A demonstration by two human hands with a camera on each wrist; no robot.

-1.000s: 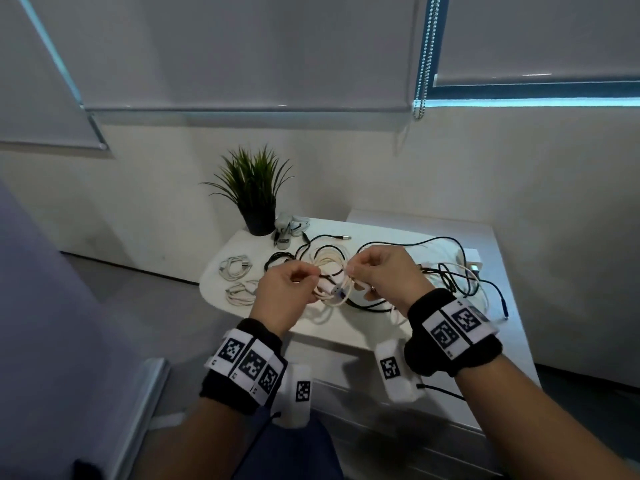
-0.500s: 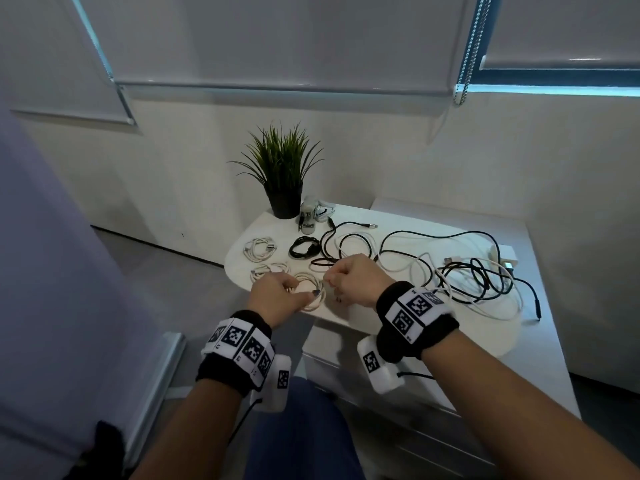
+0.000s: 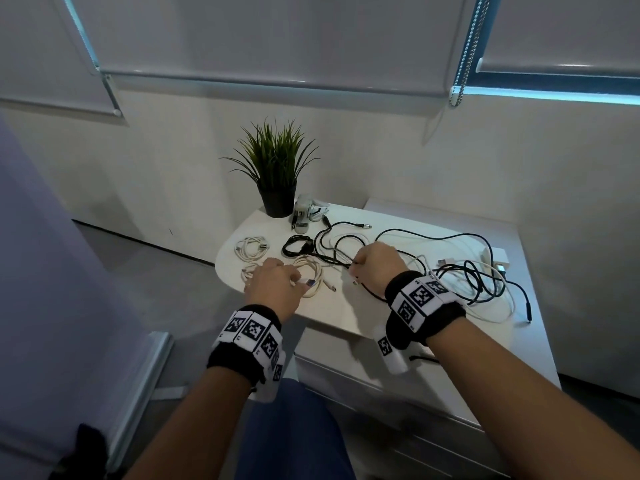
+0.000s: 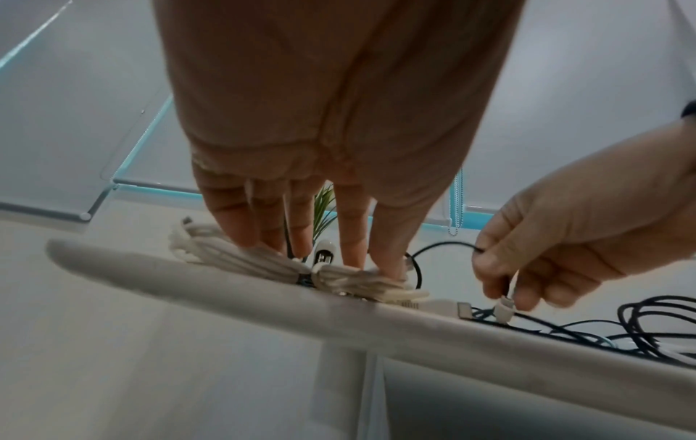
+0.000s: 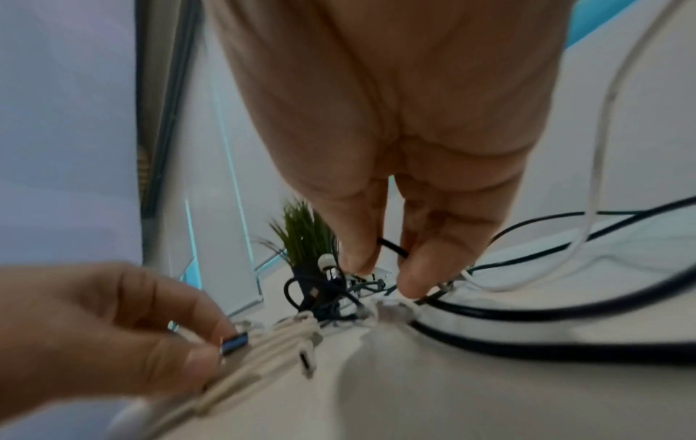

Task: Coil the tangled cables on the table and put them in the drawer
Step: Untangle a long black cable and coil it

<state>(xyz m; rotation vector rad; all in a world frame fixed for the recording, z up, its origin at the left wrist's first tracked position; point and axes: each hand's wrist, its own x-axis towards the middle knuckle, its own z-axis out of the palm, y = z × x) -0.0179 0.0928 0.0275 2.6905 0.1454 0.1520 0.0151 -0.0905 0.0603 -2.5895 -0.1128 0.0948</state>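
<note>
A coiled cream cable (image 3: 311,271) lies near the front left edge of the white table (image 3: 332,313). My left hand (image 3: 294,281) rests on it, thumb and forefinger pinching the bundle beside its blue USB plug (image 5: 234,343). In the left wrist view the left fingers (image 4: 263,232) point down onto the coil (image 4: 241,259). My right hand (image 3: 353,268) pinches a thin black cable (image 5: 391,248) between thumb and forefinger just right of the coil. A tangle of black and white cables (image 3: 478,278) spreads over the table's right half.
Two more white coils (image 3: 251,247) and a small black coil (image 3: 297,245) lie at the table's left. A potted plant (image 3: 277,174) and a small grey device (image 3: 306,213) stand at the back. A white drawer unit (image 3: 374,372) sits under the table, by my knee.
Both hands have come down from mid-air to the table. The cream coil now lies on the table under my left hand, and my right hand has moved to the black cable.
</note>
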